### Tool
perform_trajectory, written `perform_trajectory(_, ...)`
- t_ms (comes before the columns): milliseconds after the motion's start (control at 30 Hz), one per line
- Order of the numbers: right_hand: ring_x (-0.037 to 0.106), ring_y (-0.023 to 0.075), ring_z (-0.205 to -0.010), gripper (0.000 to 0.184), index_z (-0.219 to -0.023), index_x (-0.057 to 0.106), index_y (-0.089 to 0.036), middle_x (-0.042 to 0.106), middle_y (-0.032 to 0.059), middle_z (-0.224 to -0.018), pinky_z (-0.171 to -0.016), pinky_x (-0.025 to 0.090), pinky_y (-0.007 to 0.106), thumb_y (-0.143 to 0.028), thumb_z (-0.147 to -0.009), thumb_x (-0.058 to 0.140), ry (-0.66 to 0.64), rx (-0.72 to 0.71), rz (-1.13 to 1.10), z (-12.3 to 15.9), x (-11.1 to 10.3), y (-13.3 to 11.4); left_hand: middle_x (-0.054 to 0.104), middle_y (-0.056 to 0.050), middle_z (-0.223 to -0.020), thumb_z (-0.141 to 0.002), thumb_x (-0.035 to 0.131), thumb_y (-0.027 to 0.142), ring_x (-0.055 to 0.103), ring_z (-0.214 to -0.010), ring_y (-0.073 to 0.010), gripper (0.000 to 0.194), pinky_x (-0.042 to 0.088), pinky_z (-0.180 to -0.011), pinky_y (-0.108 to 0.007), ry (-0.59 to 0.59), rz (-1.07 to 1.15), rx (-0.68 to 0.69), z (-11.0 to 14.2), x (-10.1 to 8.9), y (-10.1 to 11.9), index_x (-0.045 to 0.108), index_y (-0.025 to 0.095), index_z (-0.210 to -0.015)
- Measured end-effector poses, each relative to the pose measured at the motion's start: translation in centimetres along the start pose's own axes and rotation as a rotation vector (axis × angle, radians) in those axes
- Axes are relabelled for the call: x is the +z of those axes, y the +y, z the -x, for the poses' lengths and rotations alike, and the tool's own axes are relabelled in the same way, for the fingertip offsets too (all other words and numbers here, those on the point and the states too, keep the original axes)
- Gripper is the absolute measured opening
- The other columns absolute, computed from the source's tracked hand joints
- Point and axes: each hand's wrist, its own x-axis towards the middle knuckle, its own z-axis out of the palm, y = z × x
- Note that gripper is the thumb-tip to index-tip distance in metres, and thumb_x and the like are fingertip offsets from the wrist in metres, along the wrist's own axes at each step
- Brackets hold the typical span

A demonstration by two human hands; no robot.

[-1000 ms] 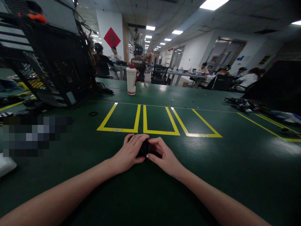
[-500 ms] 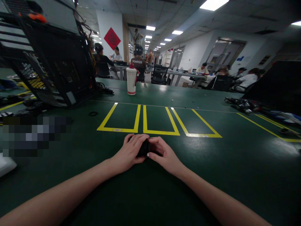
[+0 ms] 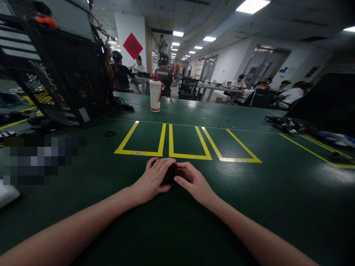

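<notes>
A small black object [image 3: 169,175], mostly covered by fingers, rests on the green table [image 3: 177,229] in front of me; its kind does not show. Over its left side and top my left hand [image 3: 154,177] is wrapped, thumb low at the near side. From the right my right hand [image 3: 194,181] grips the object's right end between curled fingers and thumb. Just beyond the hands, yellow tape outlines [image 3: 190,156] mark the tabletop.
A white cup with a red lid [image 3: 155,95] stands farther back. At left is a large black computer case [image 3: 69,81] with cables, and a black ring [image 3: 110,133] lies nearby. Cables [image 3: 288,123] lie at right beside a dark panel [image 3: 324,99]. Several people sit at tables behind.
My right thumb and fingers have shifted very slightly on the black object. My left hand and the object stay in place.
</notes>
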Motion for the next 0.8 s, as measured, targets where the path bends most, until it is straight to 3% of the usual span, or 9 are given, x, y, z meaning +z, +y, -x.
perform_trajectory(167, 0.052, 0.0161, -0.102, 0.028, -0.101, 0.047, -0.023, 0.051, 0.0021, -0.104, -0.092, 0.042, 0.035, -0.015, -0.075, 0.056, -0.025, -0.079, 0.002, 0.14, 0.06, 0.18, 0.039, -0.005, -0.128, -0.074, 0.056, 0.02, 0.035, -0.118, -0.0229, 0.062, 0.018, -0.102, -0.046, -0.008, -0.012, -0.018, 0.02, 0.08, -0.05, 0.022, 0.024, -0.126)
perform_trajectory(333, 0.054, 0.0159, -0.097, 0.021, -0.098, 0.049, -0.023, 0.051, 0.0019, -0.101, -0.084, 0.047, 0.033, -0.018, -0.077, 0.053, 0.01, -0.054, 0.001, 0.15, 0.14, 0.41, 0.039, -0.005, -0.127, -0.076, 0.055, 0.023, 0.037, -0.117, -0.0229, 0.06, 0.018, -0.102, -0.046, -0.001, -0.006, -0.006, 0.09, 0.06, -0.04, 0.022, 0.024, -0.126)
perform_trajectory(533, 0.051, 0.0176, -0.104, 0.036, -0.111, 0.044, -0.024, 0.05, 0.0041, -0.111, -0.091, 0.043, 0.037, -0.019, -0.077, 0.054, 0.001, 0.006, 0.026, 0.09, -0.01, 0.18, 0.04, -0.005, -0.127, -0.076, 0.055, 0.021, 0.037, -0.116, -0.0229, 0.059, 0.018, -0.101, -0.047, 0.001, -0.003, -0.006, 0.04, 0.12, -0.06, 0.023, 0.024, -0.125)
perform_trajectory(667, 0.052, 0.0163, -0.102, 0.032, -0.103, 0.047, -0.023, 0.052, 0.0023, -0.103, -0.093, 0.042, 0.035, -0.016, -0.074, 0.058, -0.017, -0.072, 0.018, 0.12, 0.0, 0.29, 0.04, -0.006, -0.127, -0.075, 0.055, 0.02, 0.035, -0.118, -0.0232, 0.061, 0.017, -0.102, -0.047, 0.005, -0.009, -0.002, -0.01, 0.24, -0.17, 0.022, 0.023, -0.126)
perform_trajectory(800, 0.054, 0.0162, -0.097, 0.022, -0.098, 0.048, -0.023, 0.052, 0.0018, -0.1, -0.085, 0.047, 0.034, -0.019, -0.077, 0.054, -0.004, -0.055, -0.019, 0.05, 0.11, 0.38, 0.039, -0.006, -0.128, -0.076, 0.054, 0.022, 0.034, -0.119, -0.0226, 0.06, 0.016, -0.102, -0.046, 0.0, -0.006, 0.002, 0.02, 0.19, -0.13, 0.021, 0.023, -0.127)
